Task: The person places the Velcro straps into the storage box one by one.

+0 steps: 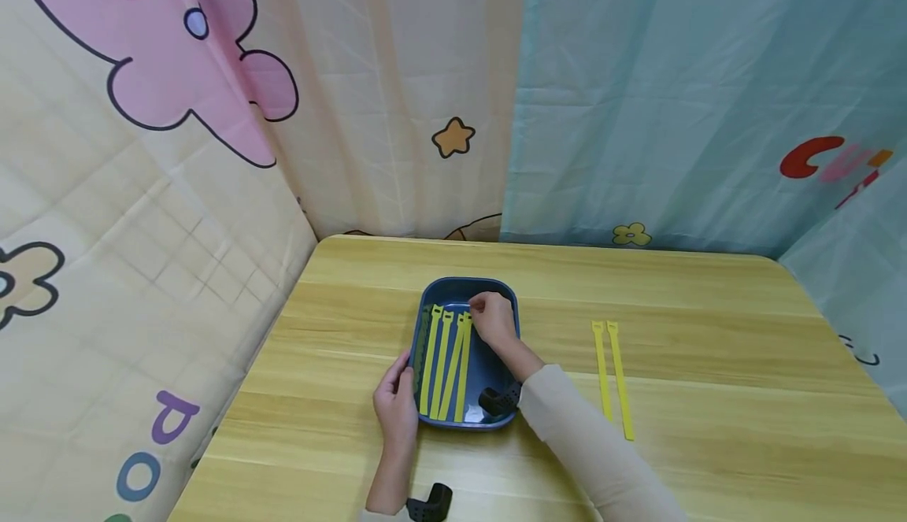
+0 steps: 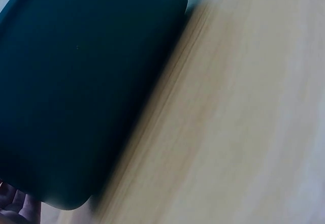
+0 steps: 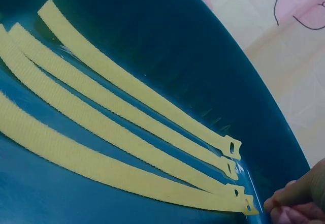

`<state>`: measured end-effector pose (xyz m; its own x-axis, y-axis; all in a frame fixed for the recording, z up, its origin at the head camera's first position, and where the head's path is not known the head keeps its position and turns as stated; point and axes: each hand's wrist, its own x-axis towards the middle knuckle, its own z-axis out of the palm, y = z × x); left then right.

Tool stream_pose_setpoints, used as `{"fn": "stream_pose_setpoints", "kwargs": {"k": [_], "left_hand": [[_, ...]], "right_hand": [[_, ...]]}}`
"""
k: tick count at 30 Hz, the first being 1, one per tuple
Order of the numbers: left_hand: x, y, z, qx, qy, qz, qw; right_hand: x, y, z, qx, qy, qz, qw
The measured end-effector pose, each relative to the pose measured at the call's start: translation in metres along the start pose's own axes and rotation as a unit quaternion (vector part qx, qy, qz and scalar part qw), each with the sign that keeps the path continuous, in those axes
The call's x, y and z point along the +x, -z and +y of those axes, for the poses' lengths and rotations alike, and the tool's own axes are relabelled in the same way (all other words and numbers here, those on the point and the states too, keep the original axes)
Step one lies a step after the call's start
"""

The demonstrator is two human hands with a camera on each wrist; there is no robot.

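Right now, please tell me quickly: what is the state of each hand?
Left hand: fingers curled round the near-left edge of the blue tray, holding it.
Right hand: fingertips pinching the slotted end of a yellow strap in the tray.

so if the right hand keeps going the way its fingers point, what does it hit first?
Most likely the slotted head of the nearest yellow strap in the blue tray; the right hand has its fingertips right beside it. Contact itself is unclear.
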<state>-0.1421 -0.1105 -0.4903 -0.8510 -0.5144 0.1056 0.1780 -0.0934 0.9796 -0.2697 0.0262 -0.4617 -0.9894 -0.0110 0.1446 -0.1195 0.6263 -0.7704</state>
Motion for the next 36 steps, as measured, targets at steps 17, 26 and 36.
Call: {"fn": "stream_pose_setpoints", "kwargs": {"k": [17, 26, 36], "left_hand": [[0.0, 0.002, 0.0, 0.005, -0.003, -0.001, 1.0], [-0.002, 0.002, 0.003, 0.012, 0.012, 0.001, 0.9999], [-0.001, 0.0, 0.006, 0.015, 0.021, -0.003, 0.9997]], "right_hand": [[-0.005, 0.011, -0.006, 0.122, 0.069, -0.024, 0.99], [-0.006, 0.044, -0.009, 0.179, 0.05, -0.008, 0.983], [-0.009, 0.075, 0.008, 0.18, 0.048, 0.015, 0.982]]}}
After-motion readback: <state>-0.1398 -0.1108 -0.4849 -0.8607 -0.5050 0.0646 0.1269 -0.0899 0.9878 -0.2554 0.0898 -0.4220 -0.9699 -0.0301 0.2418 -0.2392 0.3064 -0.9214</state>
